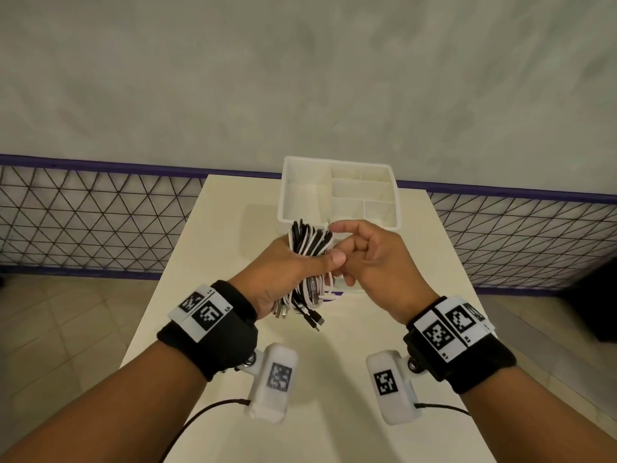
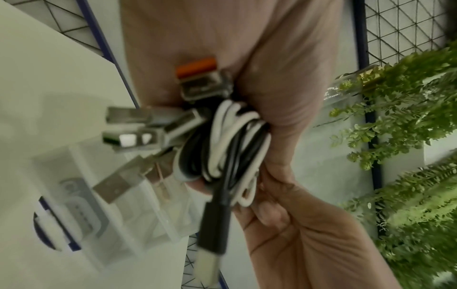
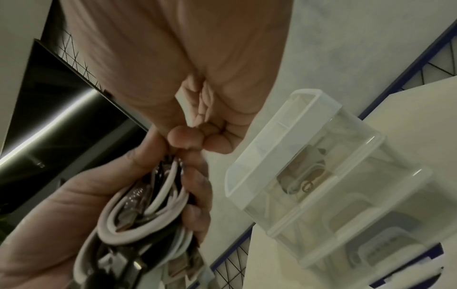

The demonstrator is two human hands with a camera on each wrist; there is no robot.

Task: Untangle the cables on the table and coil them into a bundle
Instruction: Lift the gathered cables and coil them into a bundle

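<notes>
Cables (image 1: 310, 252), black and white together, sit bunched in my left hand (image 1: 283, 279), raised above the tabletop (image 1: 384, 329) in front of me. My left forearm reaches forward and slightly right, wrist band (image 1: 213, 324) up, the hand turned so its thumb (image 1: 329, 262) lies across the middle of the bundle. My left fingers (image 3: 197, 187) are curled round the loops and grip them; the looped ends stand up above my fist, and the plugs (image 1: 300, 314) hang out below it. In the left wrist view several metal USB ends (image 2: 138, 133) and one black plug with a white tip (image 2: 212, 238) stick out of the coil.

My right hand (image 1: 374, 262) comes in from the right, level with the left and touching it. Its fingers (image 1: 350, 247) are bent inward; the forefinger and thumb meet at the top of the bundle, pinching a white strand (image 1: 328, 225) there, though the strand itself is small and blurred.

Behind both hands, at the far end of the tabletop, stands a translucent white organizer box (image 1: 337, 192) with several compartments; it is near the bundle but apart from it. A wire-mesh fence (image 1: 100, 218) with a purple rail runs along the wall beyond.
</notes>
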